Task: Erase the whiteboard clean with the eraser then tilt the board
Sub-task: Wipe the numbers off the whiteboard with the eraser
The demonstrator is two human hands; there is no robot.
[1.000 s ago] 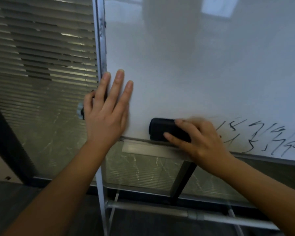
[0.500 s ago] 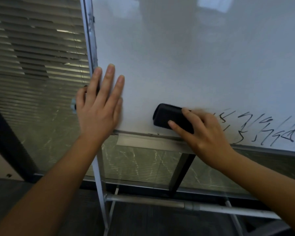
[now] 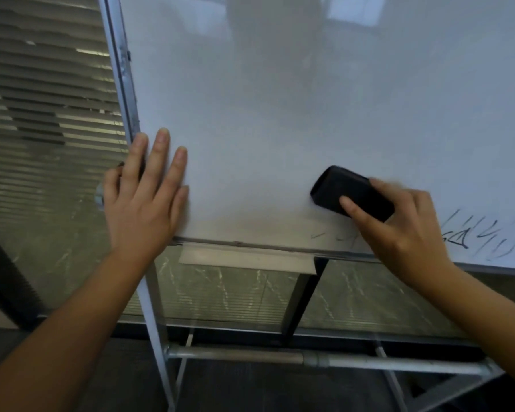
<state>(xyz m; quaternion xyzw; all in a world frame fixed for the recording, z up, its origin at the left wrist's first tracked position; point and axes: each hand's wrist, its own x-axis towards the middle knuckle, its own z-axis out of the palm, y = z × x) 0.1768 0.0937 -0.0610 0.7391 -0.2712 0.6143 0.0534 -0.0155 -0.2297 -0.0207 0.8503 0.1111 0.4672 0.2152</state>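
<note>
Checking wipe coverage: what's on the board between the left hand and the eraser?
In the head view, only bare, wiped whiteboard lies between the left hand and the eraser; remaining marks sit right of the right hand.

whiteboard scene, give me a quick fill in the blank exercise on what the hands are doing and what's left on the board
1. The right hand grips a black ____ against the whiteboard.
2. The left hand lies ____ on the board near its left edge.
3. The marker writing that remains is at the board's lower ____ corner.

Missing words: eraser; flat; right
</note>
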